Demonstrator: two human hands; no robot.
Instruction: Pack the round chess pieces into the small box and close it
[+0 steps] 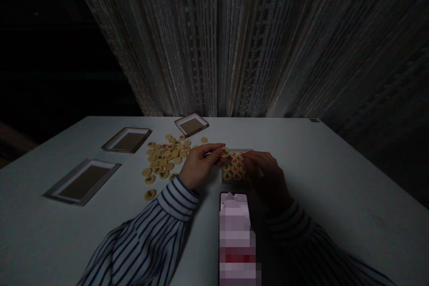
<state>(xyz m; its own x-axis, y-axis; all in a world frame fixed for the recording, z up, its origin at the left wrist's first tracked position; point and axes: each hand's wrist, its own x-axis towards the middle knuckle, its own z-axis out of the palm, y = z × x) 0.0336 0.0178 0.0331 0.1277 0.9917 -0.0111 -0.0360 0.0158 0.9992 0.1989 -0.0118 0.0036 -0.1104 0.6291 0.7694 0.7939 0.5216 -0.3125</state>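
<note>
A Chinese chess piece [225, 152] with a black character is pinched between the thumb and fingers of my left hand [198, 164]. It is over the upper left corner of a shallow box [247, 149]. Rows of round chess pieces [235, 161], with red and black characters, lie face up in that box. My right hand [268, 176] curls over the box's right side, its fingertips at the upper right piece; its thumb is in shadow and what it grips is unclear. Left of my left hand spreads a loose pile of chess pieces [166, 153], some face up, others blank side up.
A lit phone [234, 232] lies between my forearms, below the box. Three more shallow trays are on the white table [335, 196]: one at the near left [80, 182], one behind it [127, 139], another at the back [191, 124]. A string curtain [231, 40] hangs behind.
</note>
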